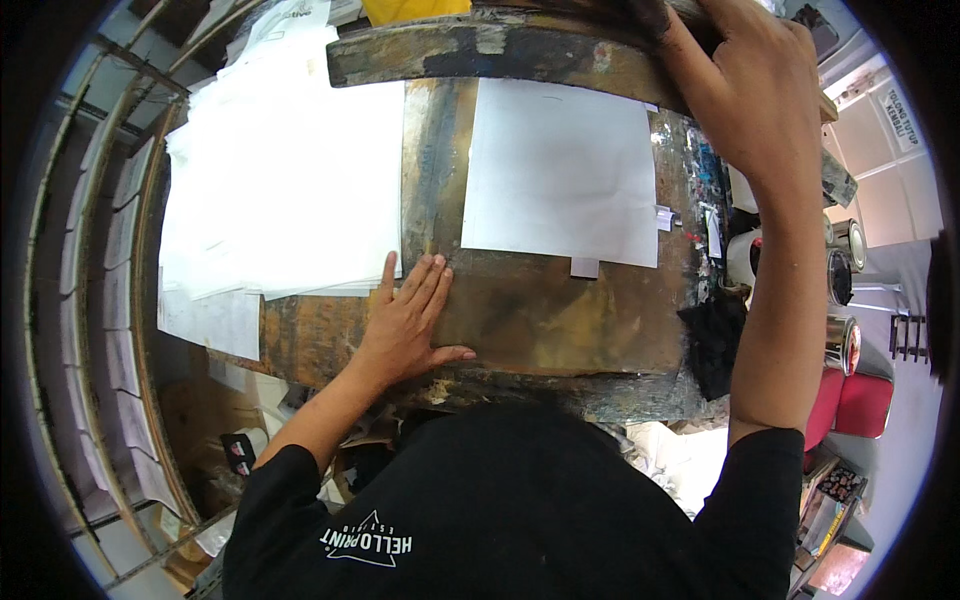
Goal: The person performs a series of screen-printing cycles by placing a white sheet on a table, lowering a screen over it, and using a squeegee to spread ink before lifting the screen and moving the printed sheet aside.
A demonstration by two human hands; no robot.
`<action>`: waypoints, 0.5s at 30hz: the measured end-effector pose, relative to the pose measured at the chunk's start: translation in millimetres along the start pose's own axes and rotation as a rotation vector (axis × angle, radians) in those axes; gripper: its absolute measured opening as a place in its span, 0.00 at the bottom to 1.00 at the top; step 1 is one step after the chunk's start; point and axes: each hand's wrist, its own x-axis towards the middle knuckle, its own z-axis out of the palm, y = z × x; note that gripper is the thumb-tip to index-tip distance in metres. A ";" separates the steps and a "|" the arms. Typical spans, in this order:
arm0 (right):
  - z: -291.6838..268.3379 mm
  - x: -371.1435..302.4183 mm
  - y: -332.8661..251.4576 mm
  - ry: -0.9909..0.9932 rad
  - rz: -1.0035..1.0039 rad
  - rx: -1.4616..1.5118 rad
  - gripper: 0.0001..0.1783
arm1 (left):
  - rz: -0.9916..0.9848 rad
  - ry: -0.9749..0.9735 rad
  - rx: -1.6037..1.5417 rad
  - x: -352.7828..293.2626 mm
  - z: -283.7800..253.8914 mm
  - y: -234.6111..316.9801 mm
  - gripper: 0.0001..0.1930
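My left hand lies flat on the stained brown worktable, fingers apart and holding nothing. Its fingertips are close to the near right corner of a wide stack of white paper. Right of that stack, a single white sheet lies on the table, with small tabs at its near and right edges. Beyond the sheet runs a paint-stained wooden screen frame. My right hand grips the frame's right end, its thumb along the wood; the fingertips are partly cut off at the top edge.
A metal rack with several shelves stands at the left. A black cloth hangs at the table's right edge. Several cans and a red chair are farther right. Something yellow lies behind the frame.
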 end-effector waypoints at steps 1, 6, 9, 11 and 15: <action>-6.8 10.6 -11.8 -0.126 0.249 0.074 0.22 | 0.050 -0.023 0.024 -0.3 0.1 -1.2 0.57; -7.8 12.4 -3.1 -0.189 0.154 -0.037 0.22 | 0.088 -0.018 -0.145 -2.9 4.5 -26.1 0.41; 11.2 -2.4 42.7 -0.094 -0.220 -0.031 0.23 | -0.183 0.205 -0.397 -14.9 6.3 -58.5 0.28; 20.5 -10.5 60.8 0.015 -0.311 -0.050 0.25 | -0.407 0.338 -0.362 -24.0 8.9 -80.9 0.37; 15.9 -4.9 55.4 0.053 -0.363 -0.079 0.26 | -0.351 -0.110 -0.122 -20.2 26.3 -93.1 0.74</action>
